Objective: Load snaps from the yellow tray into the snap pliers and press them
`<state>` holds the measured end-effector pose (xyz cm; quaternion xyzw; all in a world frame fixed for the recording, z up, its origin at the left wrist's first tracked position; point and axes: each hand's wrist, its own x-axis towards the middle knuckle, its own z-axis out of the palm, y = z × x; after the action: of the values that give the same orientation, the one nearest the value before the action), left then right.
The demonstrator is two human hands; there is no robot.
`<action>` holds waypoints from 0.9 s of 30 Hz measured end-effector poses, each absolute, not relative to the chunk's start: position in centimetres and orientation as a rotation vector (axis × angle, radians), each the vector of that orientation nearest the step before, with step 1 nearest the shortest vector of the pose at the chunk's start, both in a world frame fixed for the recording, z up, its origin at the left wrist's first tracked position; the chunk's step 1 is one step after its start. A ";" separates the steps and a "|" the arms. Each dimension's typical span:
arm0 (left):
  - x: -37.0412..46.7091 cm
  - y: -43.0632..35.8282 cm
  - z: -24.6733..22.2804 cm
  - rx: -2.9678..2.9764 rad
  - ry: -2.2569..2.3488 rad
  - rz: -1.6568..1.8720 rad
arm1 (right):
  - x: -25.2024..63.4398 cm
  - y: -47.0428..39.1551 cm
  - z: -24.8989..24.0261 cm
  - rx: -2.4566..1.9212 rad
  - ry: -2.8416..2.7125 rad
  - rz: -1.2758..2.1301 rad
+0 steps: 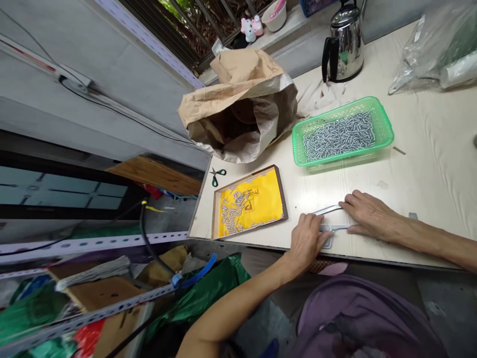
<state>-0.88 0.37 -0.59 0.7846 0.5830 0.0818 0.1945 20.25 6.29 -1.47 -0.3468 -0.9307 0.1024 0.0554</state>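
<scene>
A grey metal hand tool with two long arms (pixel 340 227) lies low over the front edge of the table. My left hand (pixel 306 239) is closed around its left end, thumb pressed on the lower arm, and hides much of that part. My right hand (pixel 367 215) grips the right ends of both arms, fingers on the upper one and thumb by the lower one. Left of my hands sits a shallow cardboard tray (pixel 282 191) with a yellow lining (pixel 266 199) and scattered small metal pins (pixel 233 216). Beyond my hands, more small metal pieces (pixel 339 136) fill a green plastic basket (pixel 343 161).
Green-handled scissors (pixel 218 175) lie by the tray's far left corner. A large open paper sack (pixel 242 104) stands behind it. Further back are a steel kettle (pixel 345 44) and a clear plastic bag (pixel 439 49). Metal shelving (pixel 89 308) stands left of the table.
</scene>
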 end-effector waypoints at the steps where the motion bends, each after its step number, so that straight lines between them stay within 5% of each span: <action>1: -0.3 0.9 -0.9 2.308 1.555 0.207 | 20.2 6.2 -1.5 -1.055 -2.824 0.301; 13: 1.7 3.8 -2.4 2.506 1.232 0.021 | 20.2 5.1 -3.1 -0.988 -2.698 0.262; 27: 4.4 -2.2 -5.3 2.497 1.260 0.480 | 23.0 11.1 -2.3 -1.120 -2.696 0.337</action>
<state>4.42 -2.19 -5.34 0.8698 0.4387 0.1672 0.1514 23.04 11.08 -2.34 -0.3793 -0.9127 0.1139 0.1011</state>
